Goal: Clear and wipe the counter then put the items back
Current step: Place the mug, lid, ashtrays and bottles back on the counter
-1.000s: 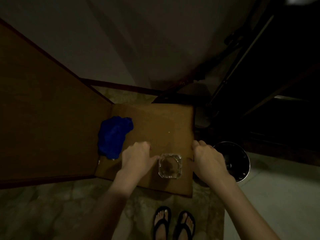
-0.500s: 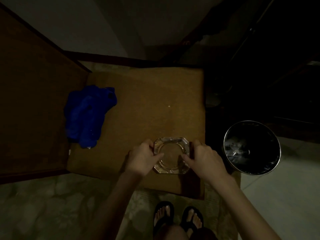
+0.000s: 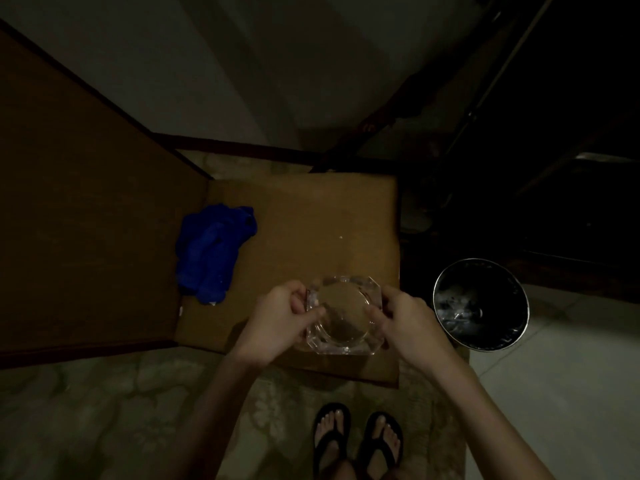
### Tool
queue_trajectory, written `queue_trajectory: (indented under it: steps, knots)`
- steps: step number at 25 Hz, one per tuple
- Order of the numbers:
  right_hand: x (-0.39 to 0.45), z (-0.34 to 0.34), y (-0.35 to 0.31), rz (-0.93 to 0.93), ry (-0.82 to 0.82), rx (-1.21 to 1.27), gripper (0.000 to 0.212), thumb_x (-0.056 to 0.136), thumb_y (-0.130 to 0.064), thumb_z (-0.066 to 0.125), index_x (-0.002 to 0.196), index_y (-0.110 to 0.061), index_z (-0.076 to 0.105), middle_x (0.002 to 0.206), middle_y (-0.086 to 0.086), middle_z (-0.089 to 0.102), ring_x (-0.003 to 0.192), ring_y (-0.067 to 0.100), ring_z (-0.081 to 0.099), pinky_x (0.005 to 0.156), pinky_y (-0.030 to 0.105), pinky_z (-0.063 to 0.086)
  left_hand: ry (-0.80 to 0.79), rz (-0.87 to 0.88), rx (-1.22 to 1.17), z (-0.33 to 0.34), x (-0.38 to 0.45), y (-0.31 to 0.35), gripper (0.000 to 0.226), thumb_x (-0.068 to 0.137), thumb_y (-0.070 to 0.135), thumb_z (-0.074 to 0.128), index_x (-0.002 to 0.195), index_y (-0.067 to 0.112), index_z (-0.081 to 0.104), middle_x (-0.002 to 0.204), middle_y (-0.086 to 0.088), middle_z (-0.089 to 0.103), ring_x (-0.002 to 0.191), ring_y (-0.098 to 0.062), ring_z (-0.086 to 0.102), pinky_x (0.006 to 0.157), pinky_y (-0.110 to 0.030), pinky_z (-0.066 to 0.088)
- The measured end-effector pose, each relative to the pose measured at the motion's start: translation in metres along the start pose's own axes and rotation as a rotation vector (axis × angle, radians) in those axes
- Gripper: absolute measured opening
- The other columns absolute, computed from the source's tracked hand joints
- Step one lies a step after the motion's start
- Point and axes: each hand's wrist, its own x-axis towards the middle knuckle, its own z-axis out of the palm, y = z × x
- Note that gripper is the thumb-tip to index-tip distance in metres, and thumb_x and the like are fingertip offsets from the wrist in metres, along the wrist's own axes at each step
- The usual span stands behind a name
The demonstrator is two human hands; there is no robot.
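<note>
**Glass ashtray held in both hands above the near edge of the table**

I hold the clear glass ashtray (image 3: 343, 315) between my two hands. My left hand (image 3: 277, 320) grips its left side: the fingers (image 3: 298, 304) are curled round the left wall and the thumb lies over the rim, reaching toward the bowl. My right hand (image 3: 403, 318) grips the right side in the same way, fingers curled at the far right corner and the thumb laid over the rim. The ashtray is eight-cornered with a round bowl. It sits level over the near right part of the brown table (image 3: 311, 230). Whether its base touches the table top or is lifted just above it, I cannot tell in this dim light.

A crumpled blue cloth (image 3: 211, 254) lies on the left part of the table, well apart from the ashtray and against the tall brown panel (image 3: 86, 220) that stands along the table's left side. A small pale speck (image 3: 341, 237) shows on the table top, beyond the ashtray.

To the right of the table, on the floor, stands a round metal bin (image 3: 481, 304) with a dark inside; its contents are too dark to identify. A patterned rug (image 3: 104, 410) lies below the table's near edge. My feet, in dark flip-flops (image 3: 358, 441), stand on it.
</note>
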Motion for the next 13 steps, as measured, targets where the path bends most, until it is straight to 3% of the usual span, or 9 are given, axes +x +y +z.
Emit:
queue_trajectory:
  steps: [6, 9, 11, 13]
  knots:
    - [-0.100, -0.113, -0.107, -0.124, 0.127, 0.041, 0.016, 0.095, -0.035, 0.052, 0.106, -0.024, 0.058, 0.085, -0.006, 0.065, 0.073, 0.009, 0.063, 0.062, 0.026, 0.051, 0.050, 0.208, 0.035, -0.089, -0.100, 0.125, 0.019, 0.086, 0.024, 0.068, 0.081, 0.022, 0.050, 0.077, -0.001, 0.059, 0.063, -0.016, 0.068, 0.053, -0.020, 0.052]
    - [-0.151, -0.165, -0.159, -0.174, 0.163, 0.067, 0.012, 0.096, -0.031, 0.052, 0.103, -0.023, 0.057, 0.081, -0.005, 0.064, 0.065, 0.006, 0.063, 0.051, 0.019, 0.046, 0.038, 0.293, 0.020, -0.130, -0.148, 0.182, 0.015, 0.086, 0.022, 0.067, 0.082, 0.017, 0.053, 0.073, 0.000, 0.060, 0.053, -0.007, 0.064, 0.052, -0.016, 0.049]
    - [-0.184, -0.195, -0.186, -0.201, 0.181, 0.084, 0.011, 0.096, -0.030, 0.052, 0.097, -0.020, 0.056, 0.078, -0.002, 0.065, 0.059, 0.007, 0.063, 0.047, 0.015, 0.042, 0.030, 0.346, 0.036, -0.152, -0.177, 0.215, 0.016, 0.086, 0.023, 0.067, 0.084, 0.013, 0.055, 0.076, -0.005, 0.063, 0.053, -0.005, 0.063, 0.053, -0.017, 0.050]
    - [-0.214, -0.219, -0.204, -0.221, 0.207, 0.104, 0.014, 0.095, -0.028, 0.054, 0.090, -0.016, 0.058, 0.077, 0.005, 0.067, 0.056, 0.012, 0.063, 0.048, 0.022, 0.045, 0.019, 0.399, 0.065, -0.168, -0.203, 0.242, 0.018, 0.086, 0.024, 0.067, 0.085, 0.011, 0.056, 0.082, -0.014, 0.066, 0.059, -0.010, 0.065, 0.056, -0.021, 0.055]
